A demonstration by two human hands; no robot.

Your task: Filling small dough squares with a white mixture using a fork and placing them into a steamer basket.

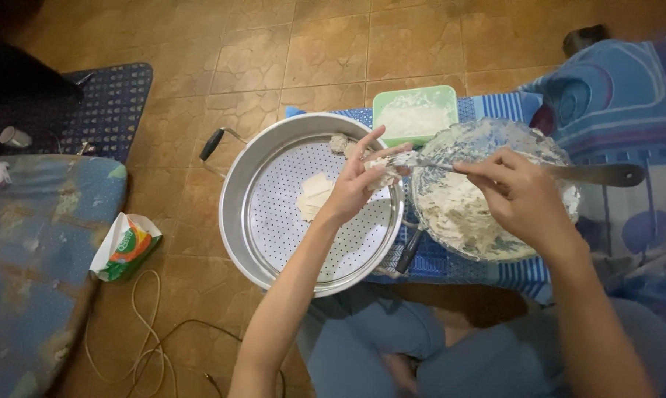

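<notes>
The left hand (358, 180) reaches forward over the round steamer pan (312, 203), palm up and fingers curled loosely around a thin wrapper (383, 168) with a lump of pale filling on it. The right hand (521, 193) comes in from the right, knuckles up, pinching the handle of a spoon (539, 171) whose tip touches the filling in the left hand. Just under the right hand sits a glass bowl (487, 199) of pale filling. Another flat wrapper (314, 195) lies on the pan's perforated tray, and a green container (415, 113) stands behind, on a blue cloth (451, 262).
</notes>
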